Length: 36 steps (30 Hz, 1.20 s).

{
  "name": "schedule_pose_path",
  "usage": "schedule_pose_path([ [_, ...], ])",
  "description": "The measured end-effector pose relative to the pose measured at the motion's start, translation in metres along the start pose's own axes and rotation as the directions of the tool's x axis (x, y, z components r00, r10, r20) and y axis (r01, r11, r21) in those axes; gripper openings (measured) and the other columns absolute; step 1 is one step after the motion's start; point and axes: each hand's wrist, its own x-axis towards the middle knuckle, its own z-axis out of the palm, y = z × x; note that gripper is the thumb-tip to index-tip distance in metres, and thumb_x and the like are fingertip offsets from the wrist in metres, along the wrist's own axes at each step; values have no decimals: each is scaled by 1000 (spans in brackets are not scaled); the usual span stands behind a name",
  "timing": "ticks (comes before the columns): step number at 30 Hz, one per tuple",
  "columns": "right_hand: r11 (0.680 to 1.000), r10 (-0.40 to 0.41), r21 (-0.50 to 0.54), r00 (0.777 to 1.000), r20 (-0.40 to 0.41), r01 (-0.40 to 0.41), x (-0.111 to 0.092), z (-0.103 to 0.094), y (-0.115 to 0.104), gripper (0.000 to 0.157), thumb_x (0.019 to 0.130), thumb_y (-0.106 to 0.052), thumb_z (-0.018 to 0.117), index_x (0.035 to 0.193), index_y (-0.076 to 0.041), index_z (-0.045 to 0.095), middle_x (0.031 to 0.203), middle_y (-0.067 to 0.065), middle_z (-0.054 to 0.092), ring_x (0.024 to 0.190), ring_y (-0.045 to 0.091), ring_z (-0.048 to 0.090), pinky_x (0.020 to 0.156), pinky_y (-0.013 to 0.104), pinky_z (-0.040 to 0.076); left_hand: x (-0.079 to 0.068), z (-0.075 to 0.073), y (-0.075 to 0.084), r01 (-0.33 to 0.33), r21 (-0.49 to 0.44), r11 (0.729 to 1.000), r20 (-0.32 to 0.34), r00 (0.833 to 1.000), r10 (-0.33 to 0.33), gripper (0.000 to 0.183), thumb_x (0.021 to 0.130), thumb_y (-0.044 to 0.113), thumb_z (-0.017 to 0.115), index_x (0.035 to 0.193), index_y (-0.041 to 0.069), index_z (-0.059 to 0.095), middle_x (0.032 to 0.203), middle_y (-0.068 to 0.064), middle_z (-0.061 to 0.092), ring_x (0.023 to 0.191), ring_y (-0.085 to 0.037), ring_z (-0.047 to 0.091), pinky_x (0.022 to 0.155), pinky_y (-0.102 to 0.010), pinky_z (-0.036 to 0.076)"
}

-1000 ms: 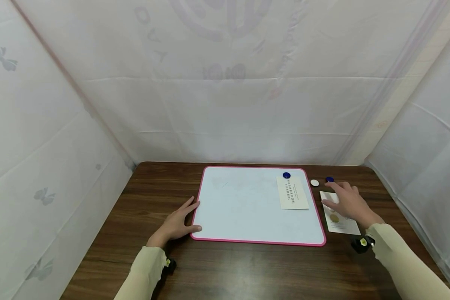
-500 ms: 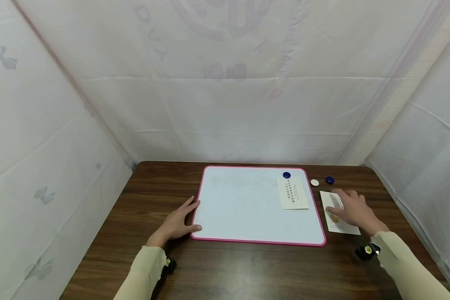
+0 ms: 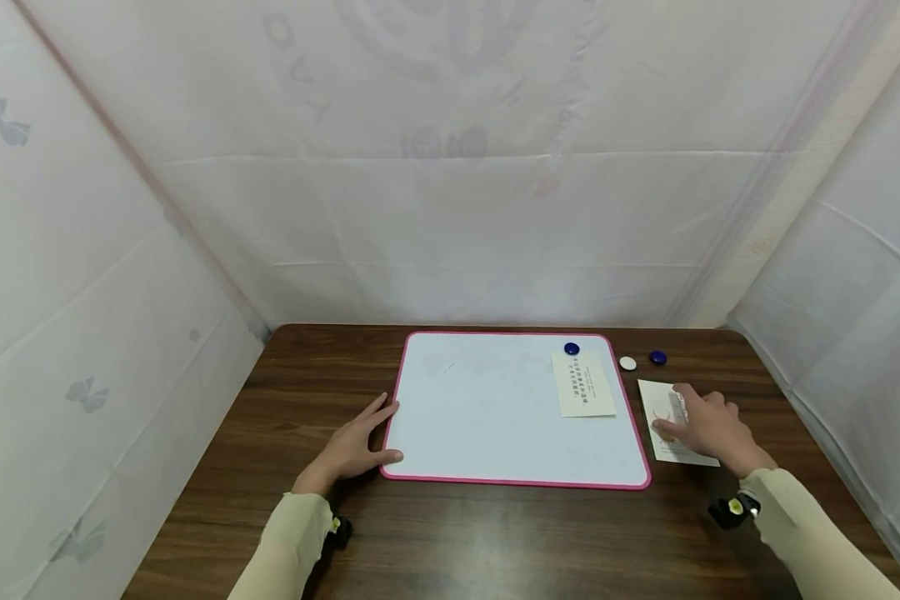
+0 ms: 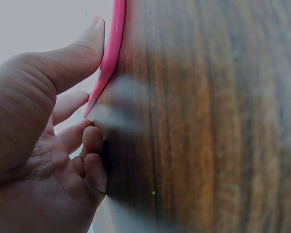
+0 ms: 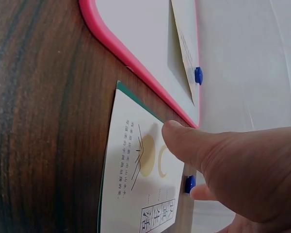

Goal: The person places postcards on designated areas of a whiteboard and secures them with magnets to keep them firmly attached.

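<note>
A whiteboard [image 3: 480, 408] with a pink frame lies on the wooden table. My left hand [image 3: 351, 447] rests at its near left corner, fingers spread and thumb over the frame; the left wrist view shows the thumb [image 4: 82, 51] along the pink edge. To the right of the board, my right hand [image 3: 714, 427] is over a printed card [image 3: 651, 402] lying flat, thumb at the drawing and fingers toward the far side. In the right wrist view, a green edge shows beneath the white card [image 5: 123, 194]. Part of the card is hidden by the hand.
On the board's right side lies another printed card [image 3: 588, 392], a blue round magnet [image 3: 572, 349] at its top. Beyond my right hand, a white round magnet [image 3: 627, 364] and a second blue one [image 3: 657, 357] lie on the table [image 3: 495, 542]. White curtains [image 3: 435, 225] surround it.
My right hand has drawn back from beside the loose blue magnet and come down over the card, its thumb now on the printed drawing. My left hand stays at the board's corner.
</note>
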Motion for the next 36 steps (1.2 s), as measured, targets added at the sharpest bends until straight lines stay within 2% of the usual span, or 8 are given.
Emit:
schedule_pose_path([
  [10,999,47,-26,998,29,-47,-3,-1,-5,99,86,-56,77,149,5,30,127,52,29,118,69,29,84,78,42,0,1,1,7,-6,1000,2,1000,-7,87,89,38,81,159,10,39,168,-17,23,147,-49,33,109,-75,29],
  [19,998,57,-37,998,27,-56,-2,1,-6,96,85,-52,79,146,7,35,124,52,32,113,68,34,85,77,43,3,1,-1,10,3,1000,7,1000,-10,87,89,40,81,160,12,38,169,-17,23,147,-49,33,109,-75,29],
  [36,998,45,-44,999,19,-44,-4,3,-8,89,87,-48,79,144,7,38,124,52,31,113,68,34,84,77,44,1,0,0,16,-9,1000,10,1000,-16,87,89,38,81,160,12,38,169,-16,22,148,-48,31,110,-74,29],
])
